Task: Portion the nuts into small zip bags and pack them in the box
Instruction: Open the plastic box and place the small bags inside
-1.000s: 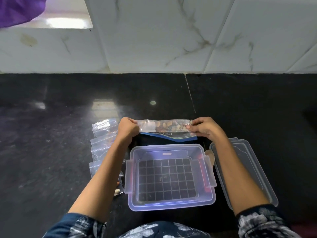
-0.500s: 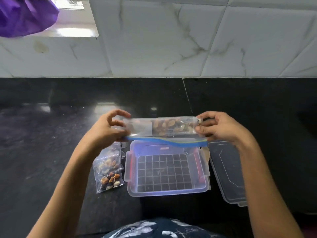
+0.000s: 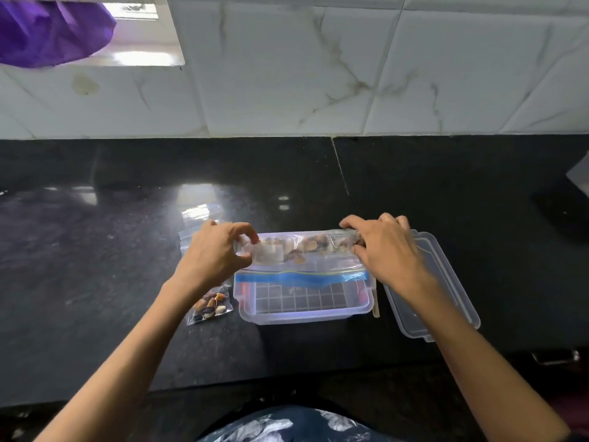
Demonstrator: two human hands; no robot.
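Observation:
A large zip bag of mixed nuts (image 3: 301,250), folded or rolled with its blue zip strip hanging at the front, is held over the far half of the clear plastic box (image 3: 306,314). My left hand (image 3: 213,255) pinches the bag's left end. My right hand (image 3: 387,250) grips its right end from above. The box has a grid-patterned bottom and holds no bags that I can see. A small zip bag of nuts (image 3: 210,306) lies on the counter left of the box, with more small clear bags (image 3: 197,218) behind my left hand.
The box's clear lid (image 3: 433,288) lies right of the box, with a thin wooden stick (image 3: 376,301) between them. The black stone counter (image 3: 95,250) runs to a white tiled wall. A purple cloth (image 3: 51,30) hangs at top left. A dark object (image 3: 564,215) sits far right.
Both hands have brought the big nut bag down and toward me, over the box's far half. The blue zip strip now hangs across the box's opening.

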